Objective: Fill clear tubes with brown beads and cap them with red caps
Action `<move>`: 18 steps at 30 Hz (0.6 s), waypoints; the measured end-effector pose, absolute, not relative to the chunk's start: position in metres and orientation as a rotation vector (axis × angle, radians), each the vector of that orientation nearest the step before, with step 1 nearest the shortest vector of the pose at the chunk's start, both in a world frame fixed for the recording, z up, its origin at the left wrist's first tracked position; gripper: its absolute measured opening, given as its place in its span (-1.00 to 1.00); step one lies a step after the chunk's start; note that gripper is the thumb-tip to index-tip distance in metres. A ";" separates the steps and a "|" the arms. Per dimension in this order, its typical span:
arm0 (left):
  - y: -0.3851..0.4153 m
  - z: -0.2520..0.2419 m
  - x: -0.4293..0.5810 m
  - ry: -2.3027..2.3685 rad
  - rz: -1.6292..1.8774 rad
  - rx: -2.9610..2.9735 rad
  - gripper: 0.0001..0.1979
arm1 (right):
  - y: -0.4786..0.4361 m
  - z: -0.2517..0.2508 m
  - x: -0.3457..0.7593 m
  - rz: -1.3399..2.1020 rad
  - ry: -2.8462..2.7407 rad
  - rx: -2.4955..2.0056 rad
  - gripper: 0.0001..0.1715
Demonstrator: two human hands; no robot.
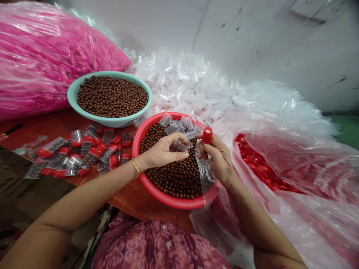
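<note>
The person's left hand (162, 151) is closed around a small clear plastic tube (181, 144), pinching it between thumb and fingers, with a few round brown candies visible inside. The right hand (218, 158) pinches a red cap (208, 135) between thumb and forefinger, just beside the tube's open end and not touching it. Directly beneath both hands sits a red plastic basin (157, 196) heaped with more brown candies (174, 179), and a few empty clear tubes (172, 128) lie along its far side. Beyond the left hand, a teal bowl (109, 121) holds another load of the candies. Left of the grip, capped tubes (70, 155) lie scattered on a wooden table (92, 123). Right of it, a clear bag of red caps (260, 160) slumps open, while a great heap of clear tubes (179, 82) rises behind the basin, next to a pink-filled bag (56, 56). A gold bangle (135, 165) circles the left wrist.
</note>
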State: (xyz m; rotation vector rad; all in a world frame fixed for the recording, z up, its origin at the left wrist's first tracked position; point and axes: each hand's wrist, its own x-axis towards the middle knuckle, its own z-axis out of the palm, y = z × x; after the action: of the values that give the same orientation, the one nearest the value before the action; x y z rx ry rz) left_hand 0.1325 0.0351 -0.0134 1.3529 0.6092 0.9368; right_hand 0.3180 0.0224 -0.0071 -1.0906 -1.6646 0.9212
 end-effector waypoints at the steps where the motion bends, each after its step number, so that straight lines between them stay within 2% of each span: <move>1: 0.037 -0.013 0.133 0.620 0.954 1.360 -0.77 | 0.023 -0.008 0.319 0.918 -1.683 -1.085 -0.72; 6: 0.039 -0.016 0.136 0.611 0.965 1.385 -0.83 | 0.024 -0.001 0.317 0.691 -1.877 -1.086 -0.84; 9: 0.037 -0.019 0.136 0.611 0.877 1.378 -0.82 | 0.024 0.008 0.313 0.590 -1.996 -0.998 -0.84; 13: 0.035 -0.020 0.134 0.588 0.774 1.318 -0.76 | 0.026 0.014 0.313 0.599 -2.104 -0.938 -0.85; 18: 0.035 -0.020 0.136 0.541 0.773 1.312 -0.76 | 0.027 0.011 0.309 0.659 -2.261 -0.894 -0.77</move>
State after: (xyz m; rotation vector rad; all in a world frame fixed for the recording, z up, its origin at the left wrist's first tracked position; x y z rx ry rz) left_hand 0.1356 0.0347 -0.0202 1.3122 0.5406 0.7730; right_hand 0.3087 0.0265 0.0115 -0.8945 -2.2612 0.6594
